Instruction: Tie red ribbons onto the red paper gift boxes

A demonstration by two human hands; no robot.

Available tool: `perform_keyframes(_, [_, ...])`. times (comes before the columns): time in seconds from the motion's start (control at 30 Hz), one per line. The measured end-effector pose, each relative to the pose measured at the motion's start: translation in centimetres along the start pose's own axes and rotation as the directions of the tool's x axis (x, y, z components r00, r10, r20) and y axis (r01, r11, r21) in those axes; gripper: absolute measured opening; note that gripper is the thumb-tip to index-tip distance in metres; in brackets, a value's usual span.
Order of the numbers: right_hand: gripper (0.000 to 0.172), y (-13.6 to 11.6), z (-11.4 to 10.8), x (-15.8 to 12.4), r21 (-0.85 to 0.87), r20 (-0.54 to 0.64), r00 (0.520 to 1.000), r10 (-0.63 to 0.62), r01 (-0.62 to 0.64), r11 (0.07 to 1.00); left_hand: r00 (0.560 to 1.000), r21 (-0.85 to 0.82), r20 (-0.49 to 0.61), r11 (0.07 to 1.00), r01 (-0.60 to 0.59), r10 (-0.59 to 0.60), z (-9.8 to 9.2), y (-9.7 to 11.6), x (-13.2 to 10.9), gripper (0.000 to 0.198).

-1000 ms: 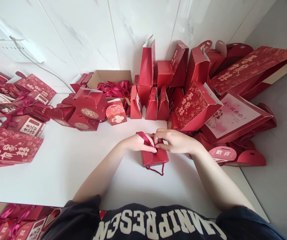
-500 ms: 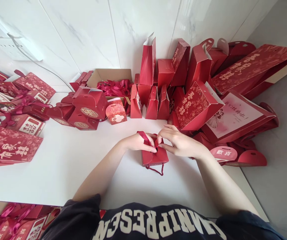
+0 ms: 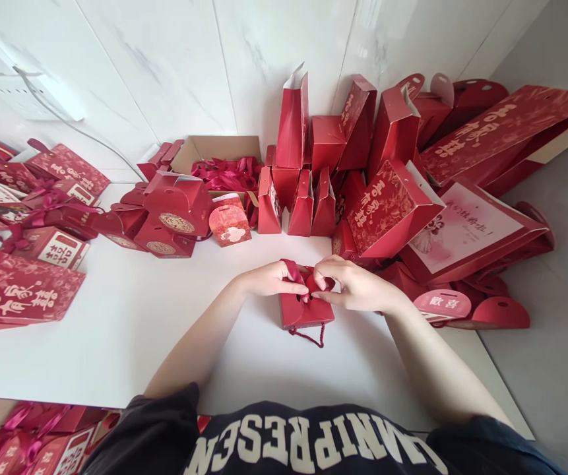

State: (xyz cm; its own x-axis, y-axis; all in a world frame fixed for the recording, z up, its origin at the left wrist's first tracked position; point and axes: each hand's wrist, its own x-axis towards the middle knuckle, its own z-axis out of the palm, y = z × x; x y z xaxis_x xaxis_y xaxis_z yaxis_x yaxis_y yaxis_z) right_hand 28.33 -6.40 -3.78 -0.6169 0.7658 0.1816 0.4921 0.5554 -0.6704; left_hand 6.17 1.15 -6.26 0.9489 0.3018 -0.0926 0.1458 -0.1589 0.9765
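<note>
Lying far L of the small red box (image 3: 308,316), on the white tabletop (image 3: 115,343): floral red bag (image 3: 26,290) w/ pale lettering, bow-tied boxes (image 3: 63,214) behind it. Also L of & behind the small red box, but nearer: stacked domed boxes (image 3: 177,204) w/ gold emblems, then open carton (image 3: 227,142) of loose ribbons (image 3: 224,175), patterned box (image 3: 230,223) in front of that. L hand (image 3: 268,278) at small box's L edge, nearly closed, thumb straight over box top, nipping crimson ribbon (image 3: 291,269) that loops above it. Small box sits btwn both hands, rope handle (image 3: 322,335) out on its near side; slim upright bags (image 3: 301,204) behind it. R hand (image 3: 355,284) at its R top edge, half curled, thumb & forefinger bent close together; can't tell if they grip ribbon. R of box: piled bags, incl. pink-panelled bag (image 3: 466,227) leaning
</note>
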Motion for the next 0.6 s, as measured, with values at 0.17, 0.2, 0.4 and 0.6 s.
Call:
perform_keyframes(0.17, [0.007,-0.4,-0.3,-0.7,0.022,-0.063,0.992,0.105,-0.104,0.994,1.0,-0.054,0.011,0.998,0.011,-0.011,-0.2,0.3,-0.2,0.028])
perform_keyframes(0.2, [0.009,-0.6,-0.4,-0.9,0.005,-0.076,0.992,0.101,-0.101,0.995,1.0,-0.057,0.004,0.998,0.03,-0.03,-0.3,0.3,-0.3,0.029])
perform_keyframes(0.4, [0.019,-2.1,-0.1,-2.0,-0.081,-0.088,0.996,0.027,-0.034,0.996,0.986,-0.043,-0.147,0.997,0.071,-0.076,-0.2,0.4,-0.5,0.025])
perform_keyframes(0.6, [0.02,-3.5,0.7,-2.1,-0.167,-0.053,0.998,-0.043,0.034,0.985,0.966,-0.007,-0.256,1.0,0.027,-0.028,0.4,1.7,-0.8,0.047])
